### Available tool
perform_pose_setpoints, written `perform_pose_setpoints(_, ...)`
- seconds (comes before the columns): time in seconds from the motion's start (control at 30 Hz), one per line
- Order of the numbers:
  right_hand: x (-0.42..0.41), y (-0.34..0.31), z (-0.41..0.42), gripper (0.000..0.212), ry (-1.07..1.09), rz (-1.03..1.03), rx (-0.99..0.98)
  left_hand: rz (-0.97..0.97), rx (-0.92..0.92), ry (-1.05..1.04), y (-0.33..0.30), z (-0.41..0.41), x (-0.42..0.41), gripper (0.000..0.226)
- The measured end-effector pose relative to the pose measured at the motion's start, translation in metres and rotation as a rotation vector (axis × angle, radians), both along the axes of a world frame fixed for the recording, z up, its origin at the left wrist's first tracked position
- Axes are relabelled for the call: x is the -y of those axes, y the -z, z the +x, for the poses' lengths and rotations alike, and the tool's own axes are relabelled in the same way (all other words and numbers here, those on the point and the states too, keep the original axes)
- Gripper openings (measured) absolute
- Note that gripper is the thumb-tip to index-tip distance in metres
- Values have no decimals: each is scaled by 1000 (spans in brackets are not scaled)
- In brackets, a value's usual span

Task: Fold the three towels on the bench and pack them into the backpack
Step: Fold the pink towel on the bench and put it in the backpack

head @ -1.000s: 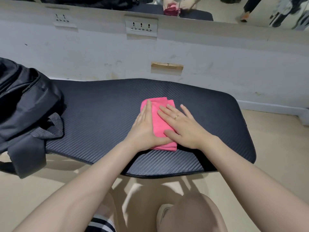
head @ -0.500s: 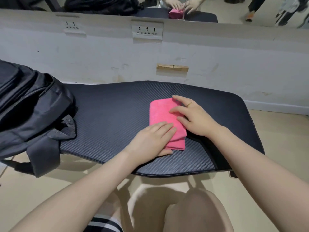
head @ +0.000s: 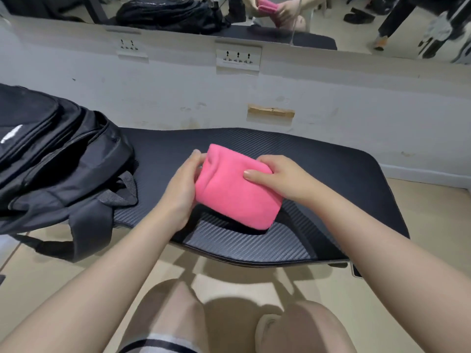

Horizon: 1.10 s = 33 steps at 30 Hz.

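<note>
Lifted pink towel (head: 237, 192) off black bench (head: 318, 171), mirror (head: 280, 16) behind

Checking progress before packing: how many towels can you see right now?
1: a folded pink towel, gripped by the left hand and right hand just above the bench. A mirror repeats it. Others may be inside the backpack, unseen.

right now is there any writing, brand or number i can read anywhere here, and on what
No readable text anywhere.
backpack: a white mark at its left edge, cut off by the frame, not legible.
wall sockets: only pin holes, no lettering visible.
pink towel, held by left hand and right hand: plain.
</note>
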State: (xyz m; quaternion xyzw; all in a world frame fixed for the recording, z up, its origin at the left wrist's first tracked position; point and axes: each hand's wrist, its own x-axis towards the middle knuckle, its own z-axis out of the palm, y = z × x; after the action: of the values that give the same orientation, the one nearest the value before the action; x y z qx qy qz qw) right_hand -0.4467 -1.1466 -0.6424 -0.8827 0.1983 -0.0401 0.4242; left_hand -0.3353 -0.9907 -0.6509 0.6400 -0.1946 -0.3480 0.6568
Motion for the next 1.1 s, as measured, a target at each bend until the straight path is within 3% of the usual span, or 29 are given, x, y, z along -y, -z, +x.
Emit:
perform_pose_setpoints(0.1, -16, 1, 29, 30, -15, -15, -71, 145, 293, -34, 1, 18, -20, 18)
perform_pose_setpoints(0.17, -26, 2, 46, 26, -1, -38, -61, 303, 547, -82, 4, 31, -30, 23)
perform_pose_setpoints(0.27, -39, 11, 67, 23, 36, -82, -41, 458, 732, -133, 13, 46, -37, 31)
perform_pose_setpoints(0.33, -44, 19, 78, 28, 45, -239, -130, 566, 938, -101, 20, 54, -41, 34)
perform_pose_setpoints(0.43, -46, 28, 90, 31, 27, -644, -267, 616, 1244, -9, 28, 64, -49, 40)
perform_pose_setpoints(0.57, -58, 13, 114, 28, 37, -519, -47, 529, 1359, 16, 14, 77, -77, 38)
perform_pose_setpoints(0.8, -95, -10, 179, 28, -247, -267, 217, 740, 1344, -233, -4, 106, -130, 33)
perform_pose_setpoints(0.97, -106, -11, 229, 43, -472, -264, 221, 995, 1287, -409, -2, 124, -158, 36)
perform_pose_setpoints(1.1, -103, -10, 260, 58, -654, -416, 140, 1182, 1082, -407, -11, 134, -166, 53)
